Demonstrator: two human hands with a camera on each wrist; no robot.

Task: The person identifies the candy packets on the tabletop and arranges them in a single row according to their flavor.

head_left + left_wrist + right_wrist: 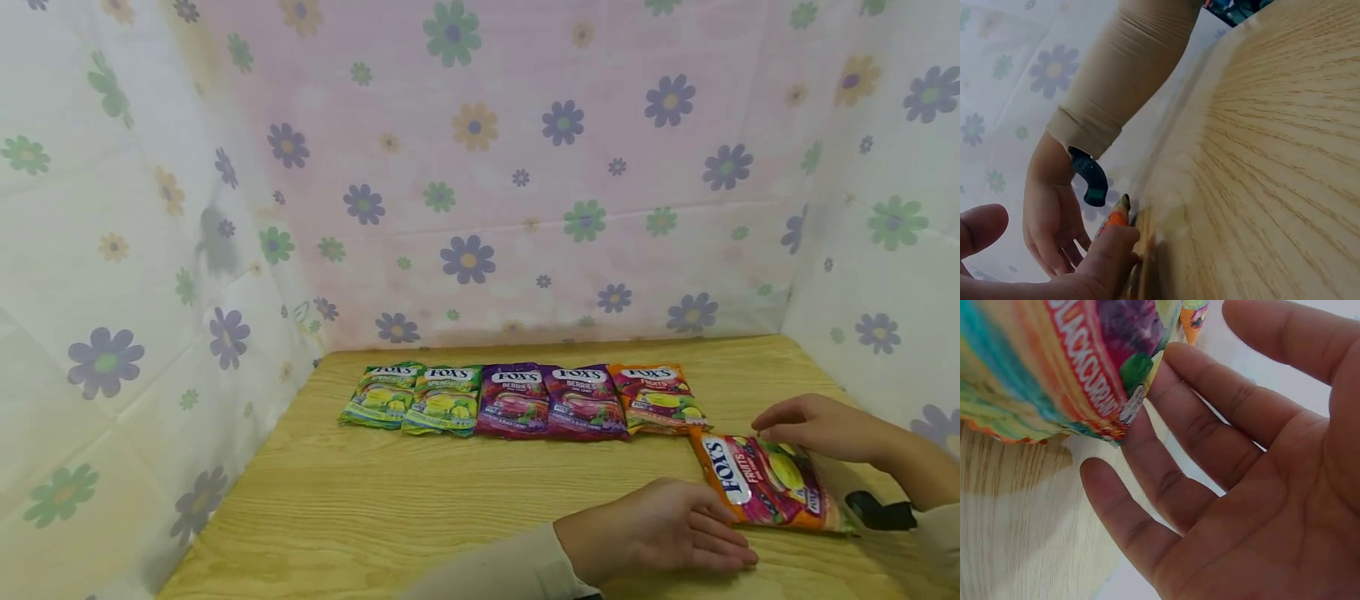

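An orange and magenta bag of Fox's Fruits candy (776, 483) lies turned sideways at the right of the table. My left hand (667, 532) is beside its near left corner, on its edge with fingers extended; the left wrist view shows only a sliver of the bag past the fingers. At the bag's far right side is my right hand (828, 432). In the right wrist view its fingers (1197, 437) are spread and fairly straight, with some tips against the bag's corner. Neither hand curls round the bag.
A row of Fox's candy bags lies along the back: two green Spring Tea bags (442, 404), two purple Berries bags (513, 404) and an orange Fruits bag (660, 400). The turned bag's corner meets the row's right end. Flowered cloth walls (495, 183) enclose the wooden table (390, 492).
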